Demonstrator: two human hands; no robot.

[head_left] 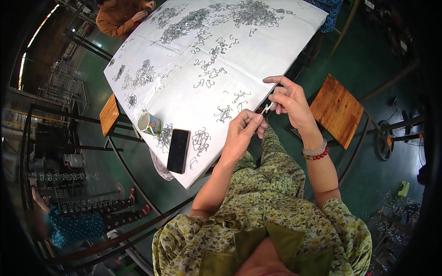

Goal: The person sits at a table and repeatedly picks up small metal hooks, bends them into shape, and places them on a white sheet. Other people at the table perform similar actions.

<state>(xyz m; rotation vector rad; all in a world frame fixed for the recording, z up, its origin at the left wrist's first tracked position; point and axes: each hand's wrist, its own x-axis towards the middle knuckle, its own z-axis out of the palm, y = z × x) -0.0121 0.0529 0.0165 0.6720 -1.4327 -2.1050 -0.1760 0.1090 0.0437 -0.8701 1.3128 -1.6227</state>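
2 hands (pixel 264 112) pinch 1 small metal clip (pixel 267 108) at the table (pixel 184 99) edge, fingertips closed.

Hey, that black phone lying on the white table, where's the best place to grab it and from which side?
Grip the black phone across its two long edges, near the middle, coming from above. It lies flat, screen up, on the white table close to its near edge. Wire clips crowd its right edge and the mug stands to its left, so sliding in sideways looks awkward.

A white table cover (pixel 184 69) carries grey metal clips (pixel 201 138), a black phone (pixel 178 150) and a floral-patterned mug (pixel 149 123).
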